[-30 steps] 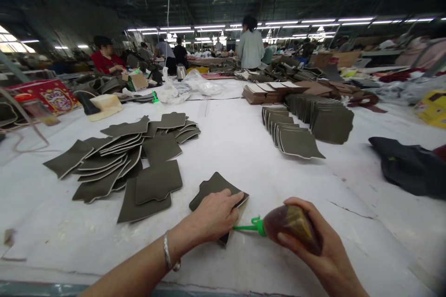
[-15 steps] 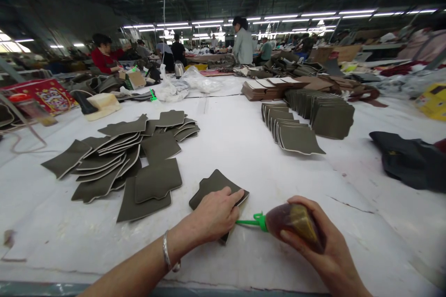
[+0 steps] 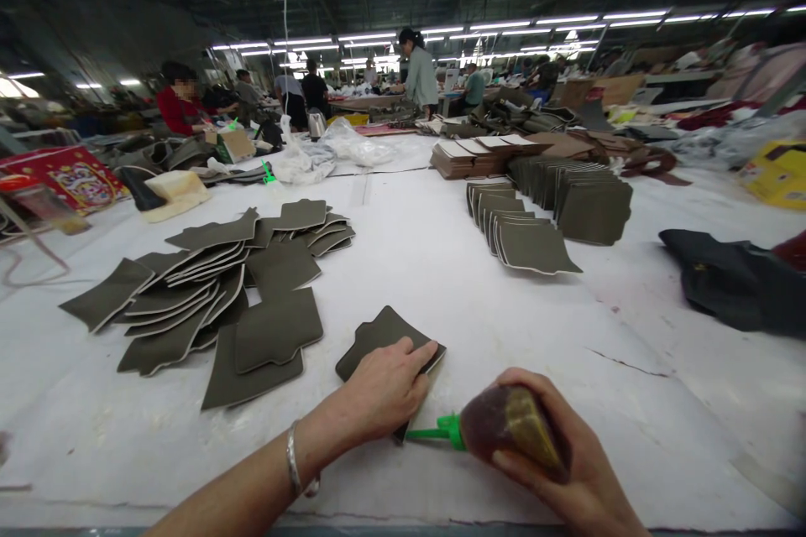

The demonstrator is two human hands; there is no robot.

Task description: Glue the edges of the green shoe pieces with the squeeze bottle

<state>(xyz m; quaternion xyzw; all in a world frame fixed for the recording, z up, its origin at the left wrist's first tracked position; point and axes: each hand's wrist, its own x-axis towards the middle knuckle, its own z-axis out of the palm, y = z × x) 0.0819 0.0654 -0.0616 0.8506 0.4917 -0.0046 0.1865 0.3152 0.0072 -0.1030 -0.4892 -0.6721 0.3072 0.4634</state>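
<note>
A dark olive piece of leather-like sheet [image 3: 387, 331] with a pale edge lies on the table in front of me. My left hand [image 3: 387, 390] rests palm down on it, index finger stretched to its right corner, the other fingers partly hidden. My right hand [image 3: 567, 453] is wrapped round a squeeze bottle [image 3: 513, 428] of brownish-yellow liquid. The bottle lies tilted on its side, its green nozzle [image 3: 434, 431] pointing left at the piece's lower right edge. Whether the tip touches that edge, I cannot tell.
Loose olive pieces [image 3: 277, 327] are heaped on the left. Rows of olive pieces [image 3: 535, 243] stand at the back right, before brown stacks [image 3: 472, 155]. Dark material [image 3: 724, 277] lies on the right. Several people work farther back.
The bottle in my right hand has moved down and left, its nozzle tip sliding along the piece's edge towards the near corner. My left hand keeps its place on the piece.
</note>
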